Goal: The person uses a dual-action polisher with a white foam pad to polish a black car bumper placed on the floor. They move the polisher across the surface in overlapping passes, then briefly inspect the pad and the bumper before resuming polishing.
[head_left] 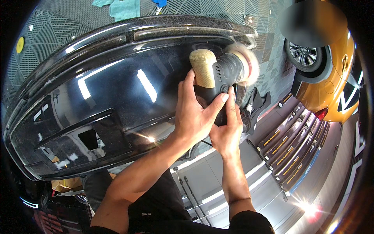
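Observation:
Both of my hands grip a polisher point(203, 70) with a beige textured cover, a grey vented neck and a black body. My left hand point(191, 111) wraps round its body from the left, with the thumb stretched across toward a round button. From the right, my right hand point(228, 130) clasps the body, fingertips beside that button. The polisher's round pad point(249, 64) is smeared by motion and faces right, at the right end of a glossy black car body panel point(117, 93). Whether the pad touches the panel's edge I cannot tell.
Teal cloths point(124, 9) and a yellow disc point(20, 45) lie on the grey tiled floor. An orange car point(325, 93) stands at the right. Below it are rows of long dark boxes point(292, 144). A black strap-like item point(257, 105) sits beyond the panel's right end.

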Demonstrator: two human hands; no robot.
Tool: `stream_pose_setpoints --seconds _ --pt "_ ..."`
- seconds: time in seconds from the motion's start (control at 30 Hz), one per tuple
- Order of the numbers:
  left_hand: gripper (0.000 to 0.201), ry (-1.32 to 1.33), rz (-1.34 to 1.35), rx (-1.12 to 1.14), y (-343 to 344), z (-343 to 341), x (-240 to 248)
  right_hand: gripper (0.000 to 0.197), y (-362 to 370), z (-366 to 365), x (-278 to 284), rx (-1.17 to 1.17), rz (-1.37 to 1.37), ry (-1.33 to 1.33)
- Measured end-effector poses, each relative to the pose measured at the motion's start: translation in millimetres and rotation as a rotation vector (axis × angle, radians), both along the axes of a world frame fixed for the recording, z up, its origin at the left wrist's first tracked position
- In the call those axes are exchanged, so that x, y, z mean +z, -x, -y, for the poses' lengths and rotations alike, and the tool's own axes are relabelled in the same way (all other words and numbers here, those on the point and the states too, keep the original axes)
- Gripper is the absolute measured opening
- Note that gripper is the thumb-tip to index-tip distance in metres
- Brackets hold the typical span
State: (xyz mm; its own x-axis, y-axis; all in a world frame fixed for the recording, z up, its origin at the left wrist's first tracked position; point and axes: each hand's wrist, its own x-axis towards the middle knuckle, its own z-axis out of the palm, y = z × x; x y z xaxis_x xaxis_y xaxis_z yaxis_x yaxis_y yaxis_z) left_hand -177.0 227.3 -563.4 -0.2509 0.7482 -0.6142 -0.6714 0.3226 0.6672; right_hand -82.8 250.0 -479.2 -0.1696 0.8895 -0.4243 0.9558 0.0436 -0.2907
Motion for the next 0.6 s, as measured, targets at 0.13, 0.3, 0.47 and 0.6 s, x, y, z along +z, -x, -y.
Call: stream_pose_setpoints --seconds 0.13,0.3,0.47,0.6 --pt "0.094 0.0 0.005 0.022 -2.2 0.3 0.6 0.101 -3.6 -2.7 0.5 0.015 0.008 0.019" --pt "0.095 0.017 0.006 0.057 -8.5 1.1 2.1 0.1 -7.8 -6.5 1.6 0.038 0.013 0.037" --pt "0.096 0.034 -0.007 0.042 -8.7 3.6 1.4 0.098 -10.8 -6.6 -1.3 0.03 0.004 0.058" --pt "0.097 0.038 0.002 0.049 -9.0 4.5 1.6 0.098 -11.8 -8.5 -1.7 0.058 -0.007 0.051"
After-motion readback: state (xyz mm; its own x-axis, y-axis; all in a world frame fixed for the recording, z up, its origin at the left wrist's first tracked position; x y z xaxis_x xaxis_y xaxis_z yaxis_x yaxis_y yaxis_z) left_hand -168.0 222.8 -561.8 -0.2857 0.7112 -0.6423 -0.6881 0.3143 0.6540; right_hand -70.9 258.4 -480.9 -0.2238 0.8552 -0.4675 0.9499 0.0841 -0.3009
